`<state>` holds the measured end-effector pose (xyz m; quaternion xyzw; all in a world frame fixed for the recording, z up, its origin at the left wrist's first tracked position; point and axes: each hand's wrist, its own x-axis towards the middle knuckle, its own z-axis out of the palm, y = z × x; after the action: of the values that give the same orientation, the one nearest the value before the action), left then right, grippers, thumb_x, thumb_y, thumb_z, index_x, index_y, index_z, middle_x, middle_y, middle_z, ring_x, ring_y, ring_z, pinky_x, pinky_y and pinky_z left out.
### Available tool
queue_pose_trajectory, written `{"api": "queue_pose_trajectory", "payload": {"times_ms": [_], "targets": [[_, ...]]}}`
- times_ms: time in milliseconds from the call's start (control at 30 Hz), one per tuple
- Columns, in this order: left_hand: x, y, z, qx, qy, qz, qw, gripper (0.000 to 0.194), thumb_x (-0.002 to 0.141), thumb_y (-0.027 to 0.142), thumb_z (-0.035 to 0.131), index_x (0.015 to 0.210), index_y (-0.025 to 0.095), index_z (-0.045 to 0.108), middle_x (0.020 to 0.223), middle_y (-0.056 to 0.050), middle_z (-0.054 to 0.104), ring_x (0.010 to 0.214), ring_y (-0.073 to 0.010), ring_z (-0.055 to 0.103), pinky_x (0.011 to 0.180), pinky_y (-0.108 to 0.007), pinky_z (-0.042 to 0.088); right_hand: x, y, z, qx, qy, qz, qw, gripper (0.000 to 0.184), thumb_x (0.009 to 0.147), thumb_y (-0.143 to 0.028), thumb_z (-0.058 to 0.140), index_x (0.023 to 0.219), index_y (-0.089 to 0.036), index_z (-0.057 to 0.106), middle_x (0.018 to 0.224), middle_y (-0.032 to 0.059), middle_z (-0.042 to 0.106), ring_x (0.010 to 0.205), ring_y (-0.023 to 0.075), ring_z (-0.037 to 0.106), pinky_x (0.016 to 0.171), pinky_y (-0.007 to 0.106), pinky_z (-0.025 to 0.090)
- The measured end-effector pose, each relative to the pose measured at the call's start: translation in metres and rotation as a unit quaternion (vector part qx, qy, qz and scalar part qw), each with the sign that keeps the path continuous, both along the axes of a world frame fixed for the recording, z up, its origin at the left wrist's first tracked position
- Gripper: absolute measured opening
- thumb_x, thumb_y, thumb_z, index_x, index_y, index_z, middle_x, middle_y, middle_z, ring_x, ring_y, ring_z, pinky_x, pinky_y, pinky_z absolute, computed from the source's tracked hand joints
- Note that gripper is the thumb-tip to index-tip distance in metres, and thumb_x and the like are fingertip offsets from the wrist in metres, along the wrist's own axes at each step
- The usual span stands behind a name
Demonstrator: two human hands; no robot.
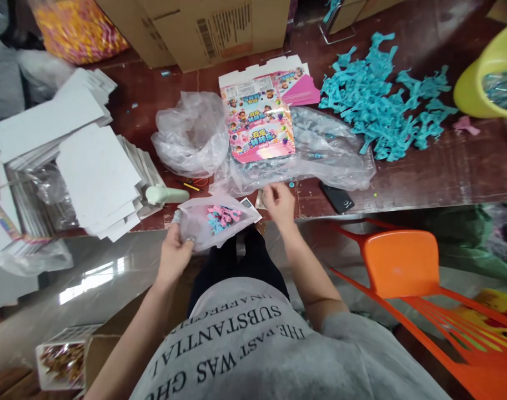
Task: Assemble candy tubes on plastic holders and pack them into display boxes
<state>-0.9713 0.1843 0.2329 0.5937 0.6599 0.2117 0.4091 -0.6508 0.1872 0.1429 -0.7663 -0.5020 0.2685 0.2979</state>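
Note:
My left hand [177, 247] grips the edge of a clear plastic bag [195, 225] at the table's front edge. Inside the bag lie small pink and blue plastic pieces [224, 216]. My right hand [280, 204] is right of the bag, over the table edge, its fingers curled together. What they hold, if anything, is hidden. A small white card with a dark print [252, 206] sits between the bag and my right hand. Just beyond the hands, a crumpled clear bag [332, 150] is spread under a flattened pink printed box [261, 130].
Blue plastic pieces [374, 100] are heaped at the right, near a yellow tub [470, 83]. A black phone [336, 197] lies at the front edge. White card stacks [99, 172] and a pale green cylindrical object [167, 194] are left. An orange chair [403, 264] stands right; cartons [224, 33] stand behind.

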Motion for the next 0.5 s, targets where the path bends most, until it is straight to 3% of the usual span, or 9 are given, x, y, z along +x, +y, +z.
{"api": "queue_pose_trajectory", "payload": {"times_ms": [67,167,267,367,500], "targets": [[-0.001,0.009,0.002,-0.005,-0.028,0.025,0.999,0.062,0.071,0.019,0.059,0.132,0.019,0.063,0.117,-0.007,0.072,0.106,-0.0244,0.07,0.087,-0.033,0.06,0.038,0.007,-0.034,-0.036,-0.014,-0.076,0.996,0.029,0.107,-0.029,0.048,0.119,-0.013,0.068,0.12,0.0178,0.069,0.114,0.0283,0.065,0.103,0.044,0.052],[0.005,0.022,0.001,0.009,-0.034,0.015,0.999,0.054,0.069,0.019,0.058,0.122,0.018,0.065,0.104,-0.005,0.072,0.093,-0.0219,0.068,0.083,-0.032,0.058,0.074,0.02,-0.085,-0.084,-0.027,-0.15,0.985,0.029,0.099,-0.025,0.062,0.122,-0.007,0.064,0.134,0.0246,0.061,0.117,0.0309,0.063,0.102,0.048,0.051],[0.011,0.03,-0.004,0.022,-0.001,-0.011,1.0,0.05,0.069,0.02,0.059,0.119,0.017,0.066,0.098,-0.004,0.071,0.088,-0.0216,0.068,0.084,-0.033,0.06,0.086,0.027,-0.116,-0.107,-0.026,-0.171,0.979,0.028,0.1,-0.03,0.068,0.122,-0.013,0.066,0.137,0.0156,0.062,0.117,0.0265,0.064,0.103,0.047,0.054],[0.009,0.032,-0.01,0.026,0.025,-0.023,0.999,0.064,0.072,0.019,0.061,0.136,0.016,0.061,0.116,-0.008,0.073,0.106,-0.0265,0.071,0.1,-0.04,0.059,0.092,0.026,-0.122,-0.111,-0.014,-0.18,0.977,0.032,0.102,-0.039,0.071,0.127,-0.017,0.068,0.137,0.01,0.065,0.118,0.0251,0.066,0.103,0.049,0.057],[0.001,0.025,-0.013,0.052,0.044,-0.035,0.997,0.079,0.074,0.017,0.064,0.152,0.016,0.05,0.154,-0.016,0.059,0.144,-0.0342,0.057,0.128,-0.052,0.04,0.093,0.017,-0.096,-0.08,0.027,-0.169,0.982,0.029,0.101,-0.041,0.071,0.117,-0.016,0.07,0.124,0.0095,0.07,0.113,0.0246,0.068,0.101,0.049,0.058]]}}
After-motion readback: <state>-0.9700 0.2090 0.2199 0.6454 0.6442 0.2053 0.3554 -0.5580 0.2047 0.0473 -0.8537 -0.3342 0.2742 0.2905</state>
